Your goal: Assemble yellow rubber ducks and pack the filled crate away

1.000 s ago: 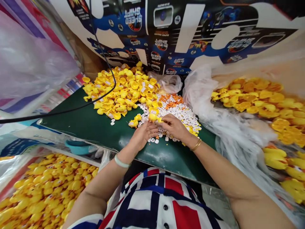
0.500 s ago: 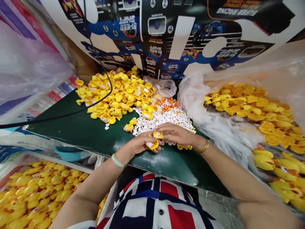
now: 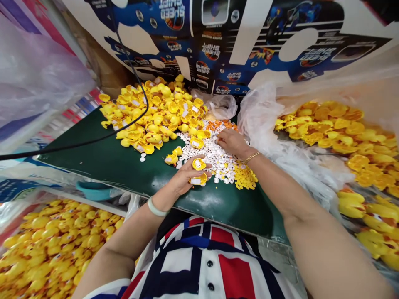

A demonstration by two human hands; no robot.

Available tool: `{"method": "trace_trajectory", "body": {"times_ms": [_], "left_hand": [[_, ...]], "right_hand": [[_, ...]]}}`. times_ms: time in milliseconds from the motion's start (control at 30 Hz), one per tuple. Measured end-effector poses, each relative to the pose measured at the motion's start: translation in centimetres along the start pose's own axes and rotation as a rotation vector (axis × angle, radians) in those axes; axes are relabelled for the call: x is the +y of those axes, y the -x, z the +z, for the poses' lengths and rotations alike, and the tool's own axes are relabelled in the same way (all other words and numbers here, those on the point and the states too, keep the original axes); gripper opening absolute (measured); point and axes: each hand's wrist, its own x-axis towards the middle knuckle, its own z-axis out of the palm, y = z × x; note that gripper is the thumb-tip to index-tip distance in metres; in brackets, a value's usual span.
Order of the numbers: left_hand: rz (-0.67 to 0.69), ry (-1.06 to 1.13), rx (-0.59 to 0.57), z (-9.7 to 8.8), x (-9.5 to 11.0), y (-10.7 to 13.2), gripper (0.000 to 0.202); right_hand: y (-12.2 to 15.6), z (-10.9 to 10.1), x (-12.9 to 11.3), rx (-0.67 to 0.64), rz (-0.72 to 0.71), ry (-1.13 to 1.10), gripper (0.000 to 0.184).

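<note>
My left hand [image 3: 183, 178], palm up near the table's front edge, is closed on a yellow plastic duck shell. The shell's upper cup [image 3: 198, 164] faces up with white bits inside; its lower part [image 3: 199, 179] shows a white patch. My right hand [image 3: 232, 142] reaches over the far side of a pile of small white pieces [image 3: 215, 160] with dark dots, beside the orange pieces [image 3: 220, 124]. Its fingers point down into the pieces, and what they pinch, if anything, is hidden. Small flat yellow pieces [image 3: 245, 175] lie right of the white pile.
A heap of yellow duck shells [image 3: 156, 112] covers the back left of the green table [image 3: 90, 164]. A black cable [image 3: 102, 145] hangs across it. Clear plastic bags [image 3: 264, 124] and more yellow parts [image 3: 330, 128] are at right. A bin of yellow ducks [image 3: 56, 241] stands lower left.
My right hand has left the duck shell and moved forward to the white and orange pieces. My left hand still holds the shell, now a little further left. The camera view has shifted.
</note>
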Motion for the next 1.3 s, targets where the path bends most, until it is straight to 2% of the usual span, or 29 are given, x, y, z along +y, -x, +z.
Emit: {"method": "trace_trajectory", "body": {"times_ms": [133, 300, 400, 533, 600, 733, 800, 833, 900, 967, 1033, 1167, 1300], "left_hand": [[-0.005, 0.024, -0.018, 0.0, -0.5, 1.0, 0.053], [-0.022, 0.025, -0.004, 0.9, -2.3, 2.4, 0.043], [-0.016, -0.027, 0.051, 1.4, -3.6, 2.6, 0.042], [-0.028, -0.143, 0.093, 1.5, -4.1, 2.4, 0.053], [0.036, -0.366, 0.102, 1.6, -3.7, 2.2, 0.054], [0.375, -1.198, 0.069, 1.8, -1.3, 1.2, 0.054], [0.459, -1.536, 0.044, 1.6, 0.4, 0.3, 0.055], [0.469, -1.643, 0.046, 1.4, 1.2, -0.1, 0.054], [0.472, -1.724, 0.081, 1.0, 2.7, -0.7, 0.051], [0.459, -1.635, 0.101, 0.6, 3.6, -0.7, 0.045], [0.376, -1.424, 0.068, 0.6, 3.4, -0.1, 0.041], [0.056, -0.837, -0.037, 1.8, 0.1, 1.9, 0.041], [-0.075, -0.379, 0.048, 3.0, -3.2, 2.7, 0.045]], "right_hand": [[4.2, -1.1, -2.3, 0.119, 0.123, -0.278, 0.013], [9.7, -1.3, -6.9, 0.115, 0.181, -0.564, 0.018], [11.3, -0.9, -8.5, 0.148, 0.189, -0.672, 0.013], [12.2, -0.5, -9.6, 0.158, 0.163, -0.72, 0.007], [12.4, -0.4, -9.8, 0.182, 0.132, -0.7, 0.009], [12.8, 0.4, -9.0, 0.234, 0.128, -0.6, 0.01], [12.9, 1.1, -8.1, 0.23, 0.193, -0.552, 0.01], [13.0, 1.3, -7.7, 0.223, 0.231, -0.552, 0.01], [13.3, 1.7, -7.2, 0.211, 0.295, -0.61, 0.016], [13.6, 1.7, -7.3, 0.205, 0.324, -0.724, 0.024], [13.9, 1.5, -7.8, 0.198, 0.338, -0.853, 0.027], [14.6, 0.7, -9.9, 0.17, 0.349, -1.065, 0.027], [15.4, 0.4, -11.9, 0.191, 0.398, -1.151, 0.023]]}}
